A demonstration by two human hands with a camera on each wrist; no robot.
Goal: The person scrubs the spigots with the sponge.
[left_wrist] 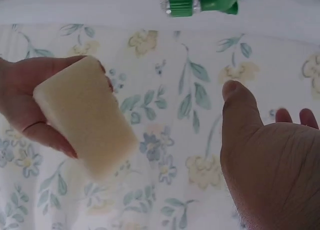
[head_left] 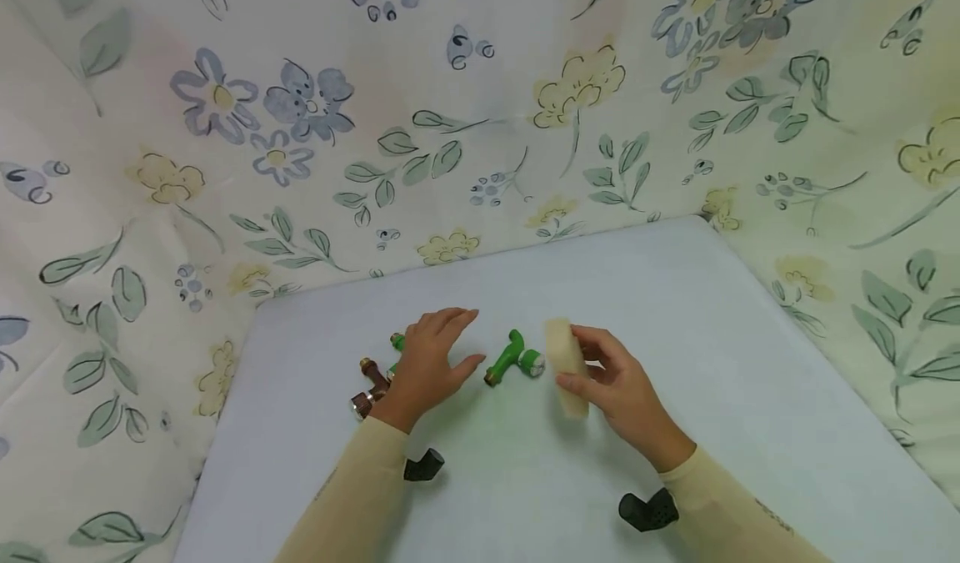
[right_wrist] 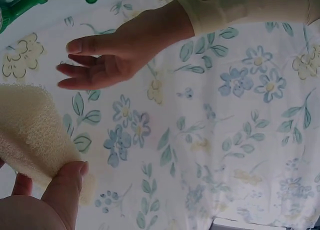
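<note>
In the head view my right hand grips a pale cream sponge upright above the white table, thumb on the near side and fingers behind. The right wrist view shows the sponge up close, its face porous. A green tap with a brass threaded end and a ridged knob lies just left of the sponge. My left hand hovers left of that tap, thumb and fingers spread with nothing between them. Beneath it are a brown tap and a second green tap, both partly hidden by the hand.
The white tabletop ends at a floral cloth hanging behind and at both sides. Black attachments stick out at each wrist, one by the left sleeve and one by the right sleeve.
</note>
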